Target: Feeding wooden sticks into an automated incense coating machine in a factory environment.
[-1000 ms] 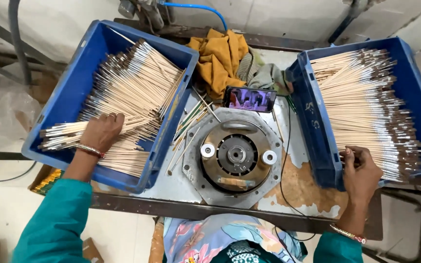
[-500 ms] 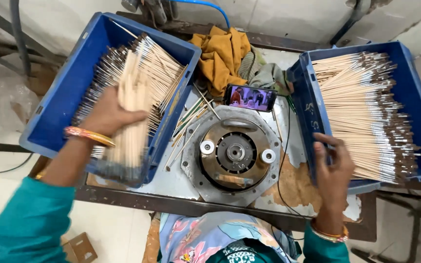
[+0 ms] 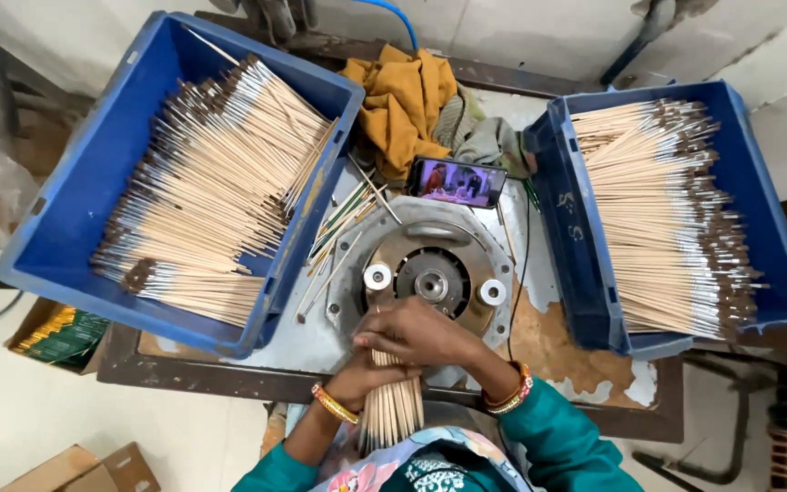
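Left hand (image 3: 363, 381) and right hand (image 3: 421, 333) both clamped round bundle of sticks (image 3: 392, 408), just below round machine (image 3: 432, 278), between 2 blue crates (image 3: 66, 219).

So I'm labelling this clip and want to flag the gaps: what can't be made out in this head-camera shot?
- Upper ends of the bundle of thin wooden sticks: covered by the right hand.
- Left hand: its fingers are tucked under the right hand and bundle.
- Image on the small phone screen: too small.
- Stick tips in the right blue plastic crate: too fine.
- Green packet: partly under the left blue plastic crate.
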